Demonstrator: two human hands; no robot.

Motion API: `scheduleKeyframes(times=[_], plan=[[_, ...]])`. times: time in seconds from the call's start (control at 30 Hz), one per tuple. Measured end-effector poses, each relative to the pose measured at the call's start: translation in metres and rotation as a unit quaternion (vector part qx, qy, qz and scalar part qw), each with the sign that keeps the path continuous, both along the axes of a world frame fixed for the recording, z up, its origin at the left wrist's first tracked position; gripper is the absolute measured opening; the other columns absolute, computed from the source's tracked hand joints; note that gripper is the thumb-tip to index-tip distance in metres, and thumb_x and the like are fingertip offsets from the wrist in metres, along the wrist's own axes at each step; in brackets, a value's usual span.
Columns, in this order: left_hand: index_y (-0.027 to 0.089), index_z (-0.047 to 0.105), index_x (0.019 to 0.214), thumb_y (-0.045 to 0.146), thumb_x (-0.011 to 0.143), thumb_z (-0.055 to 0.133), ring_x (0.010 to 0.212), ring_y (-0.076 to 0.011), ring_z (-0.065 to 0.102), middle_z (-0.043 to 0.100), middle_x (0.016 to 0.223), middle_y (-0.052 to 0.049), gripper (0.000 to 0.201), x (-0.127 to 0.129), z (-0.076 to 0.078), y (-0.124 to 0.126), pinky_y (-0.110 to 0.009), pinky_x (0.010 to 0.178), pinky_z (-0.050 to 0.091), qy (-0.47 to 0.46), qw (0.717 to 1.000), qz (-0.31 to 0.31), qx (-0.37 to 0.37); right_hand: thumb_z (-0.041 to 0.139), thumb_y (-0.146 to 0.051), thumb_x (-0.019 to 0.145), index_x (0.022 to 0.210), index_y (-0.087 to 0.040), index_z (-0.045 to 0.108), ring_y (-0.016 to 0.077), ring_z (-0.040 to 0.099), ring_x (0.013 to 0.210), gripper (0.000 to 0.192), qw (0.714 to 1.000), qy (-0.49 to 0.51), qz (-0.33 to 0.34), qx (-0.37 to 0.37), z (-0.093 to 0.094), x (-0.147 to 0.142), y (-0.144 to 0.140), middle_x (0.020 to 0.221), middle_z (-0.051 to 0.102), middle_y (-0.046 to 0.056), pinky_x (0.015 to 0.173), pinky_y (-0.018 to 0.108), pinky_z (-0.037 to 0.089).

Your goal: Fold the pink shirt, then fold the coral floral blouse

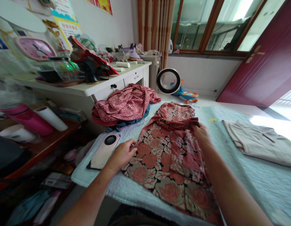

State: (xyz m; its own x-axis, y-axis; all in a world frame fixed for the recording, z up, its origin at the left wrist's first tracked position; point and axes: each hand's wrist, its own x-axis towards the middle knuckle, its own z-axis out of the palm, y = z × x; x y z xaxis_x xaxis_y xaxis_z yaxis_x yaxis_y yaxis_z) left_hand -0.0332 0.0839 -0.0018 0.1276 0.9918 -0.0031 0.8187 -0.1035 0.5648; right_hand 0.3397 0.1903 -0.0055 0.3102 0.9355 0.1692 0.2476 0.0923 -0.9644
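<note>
Room as we find it: white wall (105,26) with posters (65,18), far beyond the fingers on the left; white desk (89,89) with drawers beneath it; striped curtain (153,25) ahead; wood-framed window (206,25) admitting daylight; dark red door (265,62) far right; pale floor (230,105) with sunlit patch; low wooden shelf (49,141) left of fingers.

Both hands, left (122,154) and right (202,134), grip the floral garment (169,157) spread on the bed (253,182).

Red/black floral garment (169,150), pale-blue blanket (253,179)
</note>
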Motion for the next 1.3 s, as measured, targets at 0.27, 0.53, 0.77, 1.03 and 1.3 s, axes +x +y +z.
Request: scheduleKeyframes(times=[0.27, 0.53, 0.77, 1.03, 1.3], plan=[[0.022, 0.068, 0.101, 0.020, 0.086, 0.057, 0.097, -0.0197, 0.068, 0.075, 0.103, -0.004, 0.019, 0.037, 0.004, -0.010, -0.028, 0.086, 0.049, -0.040, 0.999, -0.033, 0.008, 0.063, -0.033, 0.074, 0.084, -0.019, 0.064, 0.0113, 0.058, 0.053, 0.018, 0.993, 0.086, 0.045, -0.068, 0.007, 0.002, 0.000, 0.064, 0.064, -0.002, 0.049, 0.020, 0.046], [0.022, 0.068, 0.111, 0.017, 0.085, 0.056, 0.104, -0.0192, 0.067, 0.073, 0.112, -0.004, 0.029, 0.064, 0.002, -0.021, -0.030, 0.093, 0.050, -0.096, 0.993, -0.073, 0.005, 0.066, -0.034, 0.082, 0.079, -0.021, 0.051, 0.0075, 0.049, 0.040, 0.019, 0.960, 0.267, -0.081, -0.034, 0.019, 0.034, -0.006, 0.062, 0.058, -0.006, 0.035, 0.018, 0.039], [0.021, 0.068, 0.118, 0.016, 0.084, 0.055, 0.108, -0.0201, 0.064, 0.069, 0.114, -0.007, 0.037, 0.079, -0.003, -0.028, -0.033, 0.099, 0.048, -0.099, 0.988, -0.121, -0.019, 0.062, -0.033, 0.087, 0.076, -0.019, 0.053, 0.0101, 0.054, 0.044, 0.020, 0.947, 0.305, -0.070, -0.077, 0.020, 0.042, -0.017, 0.060, 0.058, -0.004, 0.041, 0.022, 0.046], [0.021, 0.065, 0.121, 0.017, 0.085, 0.057, 0.106, -0.0210, 0.062, 0.067, 0.111, -0.007, 0.038, 0.099, -0.001, -0.039, -0.034, 0.097, 0.048, -0.087, 0.985, -0.148, -0.008, 0.050, -0.029, 0.093, 0.079, -0.020, 0.053, 0.0090, 0.052, 0.043, 0.016, 0.938, 0.334, -0.092, -0.017, 0.033, 0.066, -0.024, 0.059, 0.058, -0.005, 0.042, 0.021, 0.045], [0.020, 0.063, 0.124, 0.019, 0.083, 0.061, 0.106, -0.0214, 0.062, 0.065, 0.116, -0.009, 0.042, 0.106, -0.008, -0.044, -0.033, 0.095, 0.047, -0.030, 0.975, -0.213, -0.061, 0.056, -0.016, 0.084, 0.082, -0.019, 0.056, 0.0082, 0.053, 0.042, 0.004, 0.953, 0.276, -0.076, -0.098, 0.004, 0.075, -0.035, 0.057, 0.059, -0.005, 0.038, 0.017, 0.040]])
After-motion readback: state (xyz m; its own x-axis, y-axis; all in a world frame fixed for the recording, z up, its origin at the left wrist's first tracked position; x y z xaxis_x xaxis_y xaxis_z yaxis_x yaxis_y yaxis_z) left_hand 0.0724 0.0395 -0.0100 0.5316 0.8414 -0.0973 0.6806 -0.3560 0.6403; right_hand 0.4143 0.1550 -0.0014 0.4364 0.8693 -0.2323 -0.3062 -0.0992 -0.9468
